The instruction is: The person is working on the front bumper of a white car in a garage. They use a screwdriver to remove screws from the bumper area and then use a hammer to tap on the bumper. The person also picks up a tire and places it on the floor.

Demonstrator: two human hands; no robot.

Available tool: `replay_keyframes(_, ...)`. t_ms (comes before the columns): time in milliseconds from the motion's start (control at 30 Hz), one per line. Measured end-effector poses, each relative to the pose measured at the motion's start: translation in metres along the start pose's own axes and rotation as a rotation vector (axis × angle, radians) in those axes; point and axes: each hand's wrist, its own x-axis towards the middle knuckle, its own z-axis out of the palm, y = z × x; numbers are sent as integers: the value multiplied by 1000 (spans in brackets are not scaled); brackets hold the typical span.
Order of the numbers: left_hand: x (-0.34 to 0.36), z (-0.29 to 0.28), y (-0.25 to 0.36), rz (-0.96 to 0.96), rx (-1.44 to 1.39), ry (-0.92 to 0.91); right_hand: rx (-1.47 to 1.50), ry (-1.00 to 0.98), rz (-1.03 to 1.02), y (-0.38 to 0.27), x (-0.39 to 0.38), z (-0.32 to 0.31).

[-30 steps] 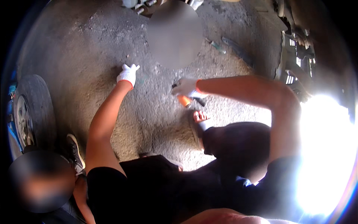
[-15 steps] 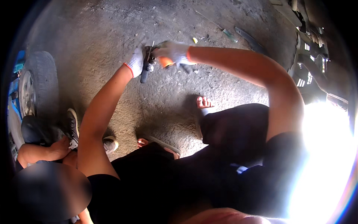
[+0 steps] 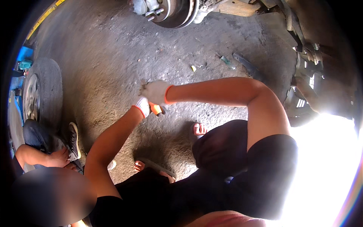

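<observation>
Rough grey floor [image 3: 102, 56] fills the middle of the view, sunlight flaring hard at 4 o'clock, and look where the action sits: 2 gloved hands together, just left of centre! Right hand [image 3: 155, 90] is on the upper side, its forearm coming in from 3 o'clock; left hand [image 3: 143, 104] is tucked below it at 7 o'clock, most of it covered. And between them, the piece that matters, an orange-and-black handheld thing [image 3: 155, 109], poking out at 6 o'clock from the right glove and just beside the left one, on its 4 o'clock side. Its visible part seems to slant from 11 down to 5 o'clock, though the upper end is hidden, so the full axis can't be called. Which hand is nearer? Too tight to split them! Right fingers look curled, but what that grip closes on I can't tell; the left grip is buried, so no call there either. Out past the gloves, a brake disc [image 3: 181, 17] looms between 12 and 1 o'clock, a yellow scrap [image 3: 193, 68] lies at 2, and a wheel [image 3: 32, 98] stands at 9.
</observation>
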Motion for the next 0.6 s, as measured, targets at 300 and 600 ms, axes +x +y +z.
replay_keyframes(300,-38,-12,47,-10,212,38,-173,29,613,236,-40,12)
replay_keyframes(600,-100,-12,53,203,137,215,-163,26,1338,298,-146,68)
